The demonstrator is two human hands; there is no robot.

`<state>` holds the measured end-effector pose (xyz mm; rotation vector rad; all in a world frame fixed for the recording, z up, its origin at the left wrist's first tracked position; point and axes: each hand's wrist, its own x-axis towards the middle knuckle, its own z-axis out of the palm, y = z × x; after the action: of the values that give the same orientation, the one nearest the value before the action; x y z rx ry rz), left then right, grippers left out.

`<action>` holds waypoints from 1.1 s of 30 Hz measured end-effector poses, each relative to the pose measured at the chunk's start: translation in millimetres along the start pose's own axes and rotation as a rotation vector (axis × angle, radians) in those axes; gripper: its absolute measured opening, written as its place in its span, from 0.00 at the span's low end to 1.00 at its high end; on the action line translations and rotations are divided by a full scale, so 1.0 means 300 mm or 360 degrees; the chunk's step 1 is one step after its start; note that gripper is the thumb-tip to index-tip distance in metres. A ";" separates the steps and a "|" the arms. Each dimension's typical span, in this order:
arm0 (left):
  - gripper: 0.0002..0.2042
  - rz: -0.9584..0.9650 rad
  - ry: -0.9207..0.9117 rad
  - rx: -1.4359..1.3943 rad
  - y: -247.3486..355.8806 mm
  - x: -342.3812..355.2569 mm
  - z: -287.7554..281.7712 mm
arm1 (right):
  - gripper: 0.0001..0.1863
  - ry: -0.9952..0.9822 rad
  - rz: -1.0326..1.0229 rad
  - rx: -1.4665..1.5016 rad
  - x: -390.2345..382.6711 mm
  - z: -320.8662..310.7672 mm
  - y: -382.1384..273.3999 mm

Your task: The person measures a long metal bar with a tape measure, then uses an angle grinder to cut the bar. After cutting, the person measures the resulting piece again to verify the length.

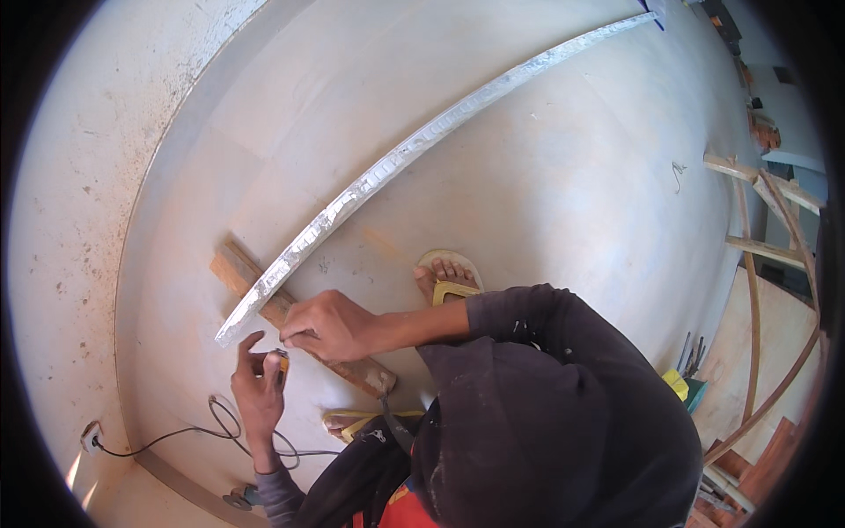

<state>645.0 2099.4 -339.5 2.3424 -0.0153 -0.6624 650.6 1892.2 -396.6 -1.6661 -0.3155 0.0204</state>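
Dark cloth [563, 422] — hands [257, 387], one with yellow object [283, 362]

The right forearm [422, 328] runs leftward from the center, bare below the elbow, to the right hand [330, 326] at center-left, knuckles up, fingers curled and tips drawn together. Just below it, the left hand [260, 387] rises from the lower left, wrist [264, 453] nearly upright, thumb and bent fingers closed in a grip, not touching the right.
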 end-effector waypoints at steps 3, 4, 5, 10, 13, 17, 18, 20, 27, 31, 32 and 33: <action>0.25 0.0052 0.0004 -0.0017 0.031 -0.002 0.051 | 0.14 -0.0077 0.0110 0.0068 -0.036 -0.005 -0.015; 0.24 -0.0015 -0.0011 -0.0081 0.037 -0.007 0.066 | 0.17 -0.0170 0.0199 0.0116 -0.052 -0.017 -0.014; 0.23 -0.0063 -0.0025 -0.0160 0.041 -0.011 0.082 | 0.20 -0.0166 0.0200 0.0201 -0.065 -0.032 -0.010; 0.22 -0.0113 -0.0236 -0.0826 0.065 -0.012 0.174 | 0.34 -0.0425 -0.0233 -0.0231 -0.107 -0.060 -0.018; 0.23 0.0004 -0.0234 -0.0847 0.100 -0.007 0.224 | 0.36 -0.0452 -0.0068 -0.0189 -0.099 -0.100 -0.019; 0.27 -0.0090 -0.0350 -0.1221 0.162 0.008 0.251 | 0.34 -0.0425 0.0095 -0.0071 -0.094 -0.194 -0.012; 0.31 -0.0083 -0.0382 -0.1350 0.179 0.017 0.251 | 0.34 -0.0335 0.0143 -0.0108 -0.098 -0.223 -0.009; 0.31 0.0088 -0.0463 -0.0849 0.210 0.044 0.237 | 0.35 -0.0150 0.0174 -0.0173 -0.124 -0.295 0.000; 0.34 0.0836 0.0089 0.0557 0.279 0.296 0.207 | 0.34 0.0311 0.0736 -0.1284 -0.416 -0.736 0.101; 0.35 0.0954 0.0140 0.0789 0.250 0.463 0.304 | 0.34 0.0305 0.0978 -0.1607 -0.544 -0.867 0.148; 0.35 0.1048 0.0195 0.0813 0.234 0.498 0.336 | 0.34 0.0232 0.0987 -0.1610 -0.559 -0.879 0.154; 0.33 0.0964 0.0117 0.0891 0.219 0.525 0.365 | 0.34 0.0196 0.0999 -0.1615 -0.568 -0.888 0.157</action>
<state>741.8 1951.8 -439.3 2.6711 -0.9439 -0.2819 548.8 1592.2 -438.6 -2.7002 0.3810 0.2615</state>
